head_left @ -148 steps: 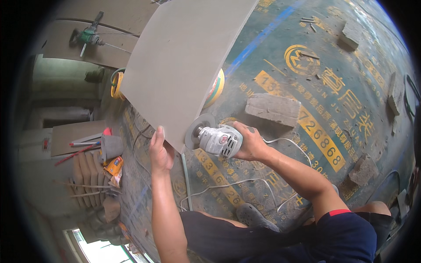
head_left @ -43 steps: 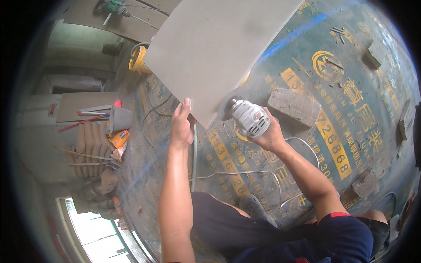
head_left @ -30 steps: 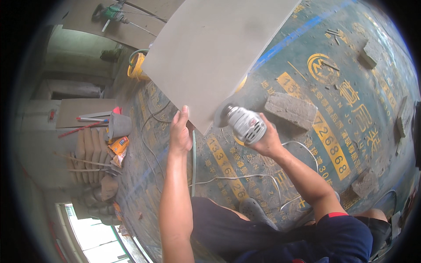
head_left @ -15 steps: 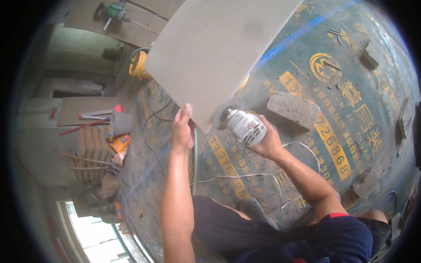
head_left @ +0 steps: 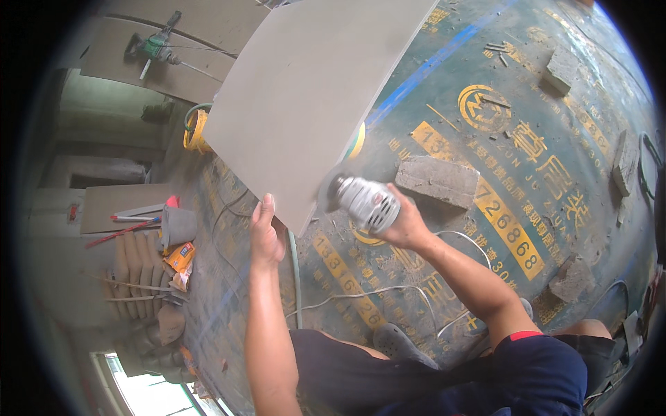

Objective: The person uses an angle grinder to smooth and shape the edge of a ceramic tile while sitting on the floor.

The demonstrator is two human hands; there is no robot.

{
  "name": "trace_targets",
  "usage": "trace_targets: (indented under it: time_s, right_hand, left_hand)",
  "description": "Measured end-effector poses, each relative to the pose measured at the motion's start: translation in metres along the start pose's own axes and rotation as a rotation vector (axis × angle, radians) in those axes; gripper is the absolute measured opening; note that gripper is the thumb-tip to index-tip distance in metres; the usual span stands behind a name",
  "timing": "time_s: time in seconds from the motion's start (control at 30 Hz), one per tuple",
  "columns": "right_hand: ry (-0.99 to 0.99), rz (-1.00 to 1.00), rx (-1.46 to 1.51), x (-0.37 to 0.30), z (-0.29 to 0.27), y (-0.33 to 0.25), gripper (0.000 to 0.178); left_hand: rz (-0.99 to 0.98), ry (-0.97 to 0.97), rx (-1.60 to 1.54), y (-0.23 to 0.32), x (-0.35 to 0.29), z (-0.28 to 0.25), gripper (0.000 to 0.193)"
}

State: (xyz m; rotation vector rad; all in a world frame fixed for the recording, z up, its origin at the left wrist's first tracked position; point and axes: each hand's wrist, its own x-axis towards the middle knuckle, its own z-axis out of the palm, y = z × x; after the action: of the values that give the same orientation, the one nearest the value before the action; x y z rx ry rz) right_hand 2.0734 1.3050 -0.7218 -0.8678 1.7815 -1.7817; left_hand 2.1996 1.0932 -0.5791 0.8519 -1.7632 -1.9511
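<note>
My right hand (head_left: pixel 406 220) is wrapped round the body of a white angle grinder (head_left: pixel 369 203). Its disc, blurred, meets the near right edge of a large beige tile (head_left: pixel 291 90), with haze around it. My left hand (head_left: pixel 267 232) grips the tile's near left edge, its thumb on top and the other fingers partly hidden. The tile reaches away from me, and a yellow bucket (head_left: pixel 197 132) shows from under its left side. A white cord (head_left: pixel 388 288) lies on the floor below the grinder.
Concrete blocks (head_left: pixel 438 182) and rubble lie on the printed green floor sheet (head_left: pixel 423 90) to the right. A green drill mixer (head_left: pixel 156 47) rests on boards at the far left. Stacked sacks (head_left: pixel 139 270), a grey bucket (head_left: pixel 179 225) and a green hose (head_left: pixel 294 270) are on the left.
The view has shifted, so everything sits further left and mostly lower. The grinder has moved slightly further up along the tile's right edge, with more haze. Both grips are unchanged.
</note>
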Motion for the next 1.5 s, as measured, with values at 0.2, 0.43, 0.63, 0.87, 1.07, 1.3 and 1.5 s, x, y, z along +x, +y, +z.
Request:
trace_targets:
  time_s: [0.2,0.43,0.63,0.87,1.07,1.3,1.5]
  right_hand:
    - [0.183,0.056,0.311,0.03,-0.04,0.0,0.063]
    - [0.29,0.256,0.895,-0.001,-0.067,0.006,0.048]
    - [0.127,0.53,1.166,-0.027,-0.035,0.022,0.057]
    - [-0.087,0.733,1.18,-0.033,0.054,0.032,0.045]
    - [-0.175,0.889,1.089,-0.049,0.095,0.033,0.047]
    - [-0.345,1.061,1.067,-0.061,0.167,0.039,0.048]
    - [-0.477,1.006,0.952,-0.073,0.193,0.048,0.053]
  left_hand:
    - [-0.001,0.027,0.048,0.0,0.0,0.0,0.047]
    - [-0.222,0.035,0.101,-0.004,-0.018,-0.055,0.037]
    - [0.043,-0.225,0.858,-0.075,-0.107,-0.021,0.034]
    - [-0.059,0.128,0.796,-0.136,-0.185,-0.023,0.028]
    - [-0.101,-0.061,0.276,-0.145,-0.219,-0.025,0.073]
    - [-0.165,-0.13,0.808,-0.145,-0.238,-0.062,0.089]
    - [-0.067,-0.123,0.596,-0.161,-0.259,-0.092,0.1]
